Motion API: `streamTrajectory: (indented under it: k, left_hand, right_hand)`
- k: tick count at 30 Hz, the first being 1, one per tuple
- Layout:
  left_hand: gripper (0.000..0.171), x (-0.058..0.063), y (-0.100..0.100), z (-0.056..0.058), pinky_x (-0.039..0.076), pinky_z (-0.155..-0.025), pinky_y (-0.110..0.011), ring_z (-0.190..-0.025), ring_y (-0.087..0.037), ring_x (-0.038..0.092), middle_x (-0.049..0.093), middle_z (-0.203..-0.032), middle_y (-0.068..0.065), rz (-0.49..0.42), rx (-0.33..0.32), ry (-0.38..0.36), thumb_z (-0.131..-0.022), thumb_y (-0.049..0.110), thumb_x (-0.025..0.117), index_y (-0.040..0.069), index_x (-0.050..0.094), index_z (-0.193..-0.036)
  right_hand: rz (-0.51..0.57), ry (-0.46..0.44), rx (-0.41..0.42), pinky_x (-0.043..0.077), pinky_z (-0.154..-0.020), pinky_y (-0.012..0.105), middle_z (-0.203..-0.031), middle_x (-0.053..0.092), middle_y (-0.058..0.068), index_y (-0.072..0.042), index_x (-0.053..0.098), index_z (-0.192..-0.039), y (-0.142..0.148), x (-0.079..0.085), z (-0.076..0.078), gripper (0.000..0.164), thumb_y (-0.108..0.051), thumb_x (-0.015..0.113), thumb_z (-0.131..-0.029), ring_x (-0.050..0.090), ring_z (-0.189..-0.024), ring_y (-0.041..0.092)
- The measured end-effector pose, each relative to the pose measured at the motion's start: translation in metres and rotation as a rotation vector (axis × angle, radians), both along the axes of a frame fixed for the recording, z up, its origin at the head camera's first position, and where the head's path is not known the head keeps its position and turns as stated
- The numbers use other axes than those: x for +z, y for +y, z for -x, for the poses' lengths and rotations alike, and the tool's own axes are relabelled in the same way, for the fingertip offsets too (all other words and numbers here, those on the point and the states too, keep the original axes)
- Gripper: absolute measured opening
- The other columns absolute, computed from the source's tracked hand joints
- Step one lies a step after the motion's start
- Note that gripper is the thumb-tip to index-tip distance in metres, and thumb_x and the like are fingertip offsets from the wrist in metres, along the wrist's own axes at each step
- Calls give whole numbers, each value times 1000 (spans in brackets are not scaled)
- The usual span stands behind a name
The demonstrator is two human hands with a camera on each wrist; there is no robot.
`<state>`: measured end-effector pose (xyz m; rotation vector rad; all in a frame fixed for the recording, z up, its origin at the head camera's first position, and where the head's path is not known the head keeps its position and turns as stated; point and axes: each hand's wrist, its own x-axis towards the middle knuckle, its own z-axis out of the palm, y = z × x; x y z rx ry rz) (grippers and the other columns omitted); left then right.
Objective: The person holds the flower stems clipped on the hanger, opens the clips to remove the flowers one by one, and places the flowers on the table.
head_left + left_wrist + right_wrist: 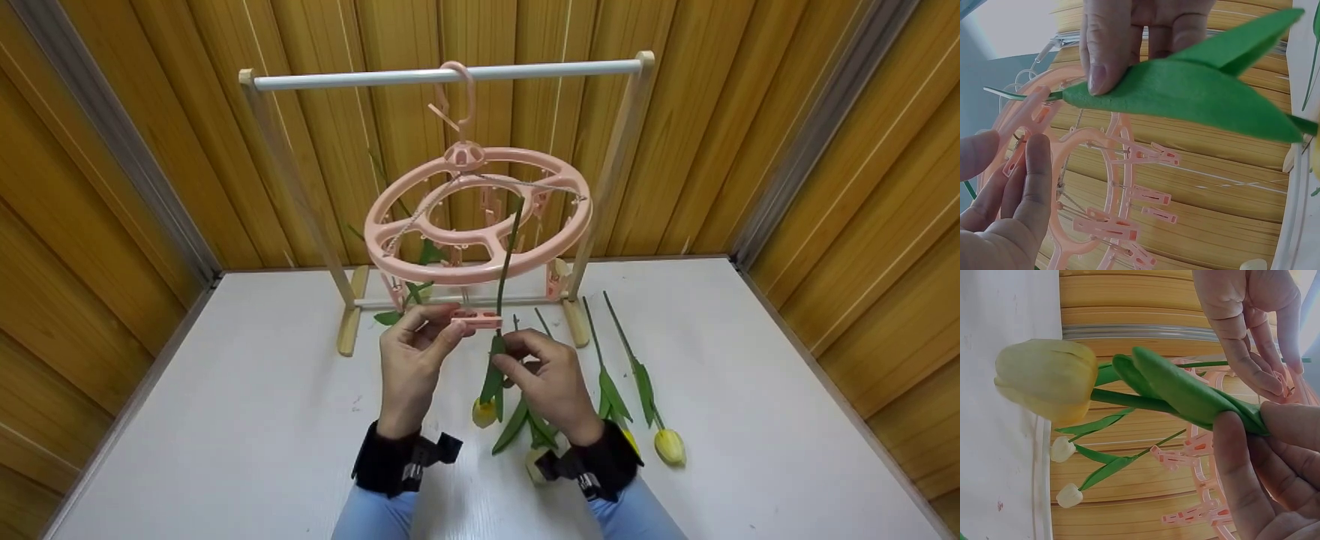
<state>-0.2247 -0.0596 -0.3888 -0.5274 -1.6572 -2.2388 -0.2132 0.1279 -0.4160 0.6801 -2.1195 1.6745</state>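
My left hand pinches a pink clothespin between thumb and fingers, under the front rim of a round pink clip hanger. A yellow artificial tulip is in my right hand, gripped by its green leaves near the stem. Its bloom points down and its stem rises in front of the hanger's rim. In the left wrist view the clothespin's end overlaps the stem just above the leaves.
The hanger hooks over the white bar of a wooden-legged rack. More clothespins dangle from its rings. White tulips hang at the hanger's far side. Several tulips lie on the white table, one yellow tulip at the right. Wood-patterned panels surround the table.
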Motion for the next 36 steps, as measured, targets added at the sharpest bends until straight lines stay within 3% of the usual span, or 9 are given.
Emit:
streamTrajectory:
  k: [26, 36]
  left_hand:
    - [28, 1, -1, -1, 60, -86, -36, -88, -25, 75, 74, -106, -22, -17, -5, -20, -90, -4, 75, -15, 66, -115]
    - [30, 1, -3, -1, 60, -86, -36, -88, -26, 75, 73, -106, -20, -4, 1, -25, -91, -3, 75, -15, 65, -116]
  right_hand:
    - [3, -23, 0, 60, -56, 34, -89, 72, 11, 0, 73, -102, 2, -2, 1, 10, -1, 76, -92, 69, -73, 23]
    - [-4, 6, 2, 60, -55, 34, -88, 72, 11, -1, 73, -101, 3, -1, 2, 9, -1, 76, -92, 69, -71, 24]
